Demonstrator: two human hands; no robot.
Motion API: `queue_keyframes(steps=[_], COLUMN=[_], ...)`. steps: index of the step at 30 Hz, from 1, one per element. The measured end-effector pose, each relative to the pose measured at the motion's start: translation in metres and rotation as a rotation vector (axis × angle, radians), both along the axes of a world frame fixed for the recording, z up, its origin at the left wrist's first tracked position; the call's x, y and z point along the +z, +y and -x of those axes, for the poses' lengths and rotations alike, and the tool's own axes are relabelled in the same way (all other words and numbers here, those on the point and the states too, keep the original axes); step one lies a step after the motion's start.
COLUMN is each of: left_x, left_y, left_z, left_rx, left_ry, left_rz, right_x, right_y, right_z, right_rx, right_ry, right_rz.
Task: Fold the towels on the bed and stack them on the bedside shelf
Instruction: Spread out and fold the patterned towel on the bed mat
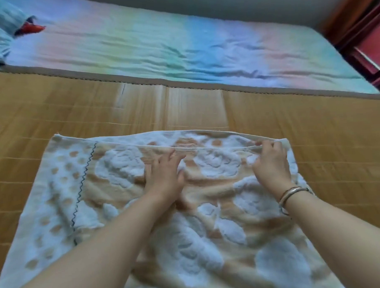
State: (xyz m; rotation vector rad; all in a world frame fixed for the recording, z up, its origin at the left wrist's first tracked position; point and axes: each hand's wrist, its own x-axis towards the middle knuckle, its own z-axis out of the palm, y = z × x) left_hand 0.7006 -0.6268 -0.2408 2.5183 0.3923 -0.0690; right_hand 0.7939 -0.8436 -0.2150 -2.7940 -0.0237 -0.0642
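Basically, beige-and-white terry towel (187, 209) ran left-right on the bed; right hand (270, 164) pinched its far hem, left hand (164, 173) pressed flat mid-towel.

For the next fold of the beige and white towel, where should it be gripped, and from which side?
Probably at the far hem of the towel, at its two far corners, coming from the near side. That hem lies as a straight free edge. The right hand already pinches it near the right corner; the left hand lies flat mid-hem and would need to shift toward the left corner.
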Motion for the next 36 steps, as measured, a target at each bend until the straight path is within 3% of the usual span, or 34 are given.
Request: queue_keyframes(steps=[5, 8, 11, 15, 19, 24, 27, 32, 36], left_x=[0.002, 0.002, -0.001, -0.006, -0.001, 0.017, 0.009, -0.017, -0.022], left_y=[-0.035, -0.066, -0.098, -0.125, -0.131, -0.128, -0.132, -0.152, -0.166], left_z=[-0.033, -0.063, -0.095, -0.129, -0.143, -0.165, -0.182, -0.165, -0.148], left_rx=[-0.041, -0.074, -0.069, -0.002, 0.049, 0.284, 0.313, 0.085, -0.198], left_ry=[-0.01, -0.007, 0.022, 0.005, -0.029, -0.238, -0.245, -0.248, -0.295], left_rz=[-0.072, 0.018, 0.155, 0.213, 0.086, 0.12, 0.146, 0.266, 0.004], right_x=[-0.014, -0.026, -0.037, -0.043, -0.047, -0.019, -0.008, -0.023, -0.039], right_y=[-0.06, -0.095, -0.116, -0.117, -0.114, -0.109, -0.105, -0.111, -0.136], right_z=[-0.026, -0.042, -0.056, -0.064, -0.069, -0.094, -0.117, -0.113, -0.089], right_rx=[-0.287, -0.388, -0.34, -0.147, -0.083, -0.128, -0.151, -0.274, -0.149], right_ry=[0.084, 0.169, 0.265, 0.343, 0.337, -0.002, -0.013, 0.184, 0.154], right_rz=[-0.107, -0.209, -0.479, -0.634, -0.519, -0.589, -0.626, -0.686, -0.363])
